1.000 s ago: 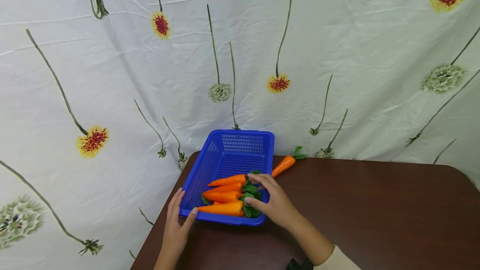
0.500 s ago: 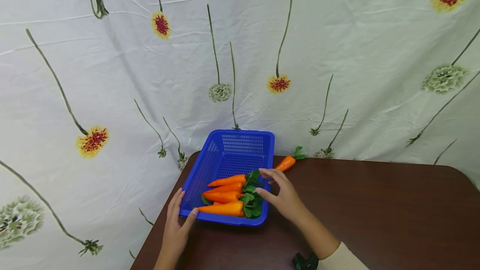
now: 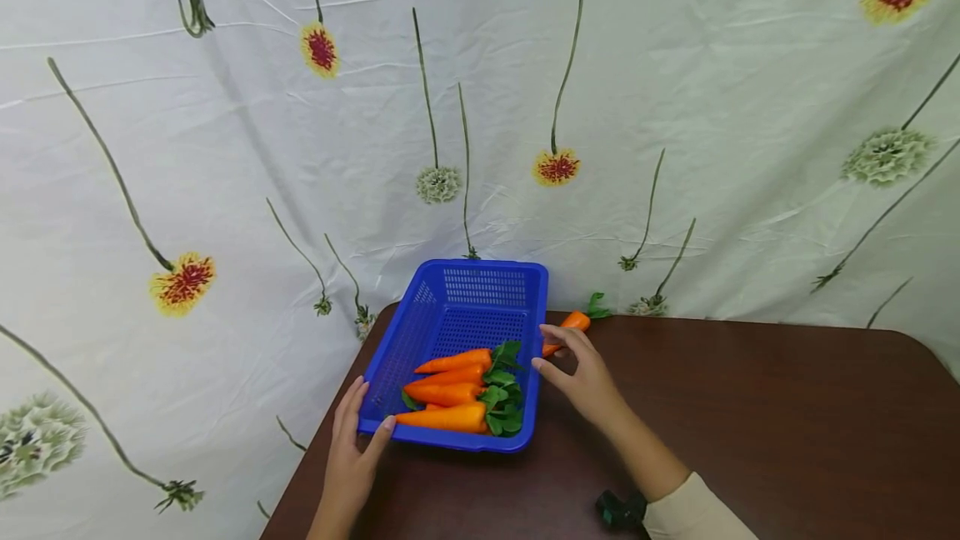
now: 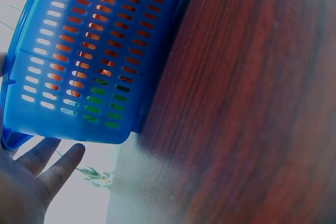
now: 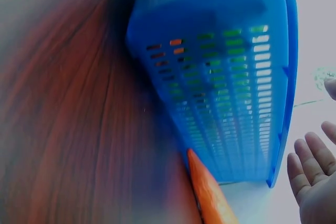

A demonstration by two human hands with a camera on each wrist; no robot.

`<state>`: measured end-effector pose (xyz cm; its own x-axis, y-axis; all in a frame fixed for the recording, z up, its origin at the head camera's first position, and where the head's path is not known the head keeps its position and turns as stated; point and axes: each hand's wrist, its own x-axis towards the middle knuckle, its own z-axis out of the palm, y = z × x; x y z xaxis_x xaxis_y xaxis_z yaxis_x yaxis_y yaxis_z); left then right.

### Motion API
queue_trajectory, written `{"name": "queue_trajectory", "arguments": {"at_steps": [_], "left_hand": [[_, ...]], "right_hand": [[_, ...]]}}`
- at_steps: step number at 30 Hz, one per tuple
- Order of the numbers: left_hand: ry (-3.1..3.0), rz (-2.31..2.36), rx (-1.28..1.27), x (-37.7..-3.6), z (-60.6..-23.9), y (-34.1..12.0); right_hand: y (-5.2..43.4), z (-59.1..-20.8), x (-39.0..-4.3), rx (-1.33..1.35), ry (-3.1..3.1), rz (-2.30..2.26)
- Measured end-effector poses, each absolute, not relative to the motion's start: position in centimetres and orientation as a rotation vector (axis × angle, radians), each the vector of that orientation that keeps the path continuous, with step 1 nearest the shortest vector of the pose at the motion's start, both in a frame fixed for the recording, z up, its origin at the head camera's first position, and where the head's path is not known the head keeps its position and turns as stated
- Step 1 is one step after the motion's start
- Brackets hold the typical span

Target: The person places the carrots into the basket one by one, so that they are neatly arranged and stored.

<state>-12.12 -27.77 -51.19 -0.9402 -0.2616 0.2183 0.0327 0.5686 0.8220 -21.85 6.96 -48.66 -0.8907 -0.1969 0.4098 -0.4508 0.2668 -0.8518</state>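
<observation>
Several orange carrots [image 3: 450, 392] with green leaves [image 3: 504, 415] lie side by side at the near end of a blue plastic basket [image 3: 536, 298]. My left hand [image 3: 351, 448] rests on the basket's near left corner, thumb at the front rim. Straight fingers [image 4: 62, 170] show beside the basket in the left wrist view. My right hand [image 3: 581, 369] hovers by the right rim, fingers relaxed and holding nothing. Another carrot [image 3: 576, 321] lies outside the basket, just beyond this hand, which partly hides it. Its orange body [image 5: 206, 190] appears beside the basket wall in the right wrist view.
The basket stands near the left edge of a dark brown wooden table [image 3: 750, 415]. A white flowered cloth [image 3: 480, 132] hangs behind the table and along its left side. A small black device [image 3: 618, 511] is at my right wrist.
My right hand has moved rightward, away from the carrot leaves, over the right rim towards the carrot outside. My left hand and the basket have stayed in place.
</observation>
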Motion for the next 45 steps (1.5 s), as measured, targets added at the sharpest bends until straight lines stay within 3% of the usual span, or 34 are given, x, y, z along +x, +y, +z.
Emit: {"name": "queue_trajectory", "arguments": {"at_steps": [26, 45], "left_hand": [[-2.484, -1.328, 0.185, -12.2, -51.4, -28.0], [-2.504, -1.291, 0.196, -12.2, -51.1, -27.9]], "right_hand": [[11.2, -50.2, -27.3, 0.351, -2.583, 1.688], [12.1, -51.7, -30.2, 0.369, -2.758, 1.561]]}}
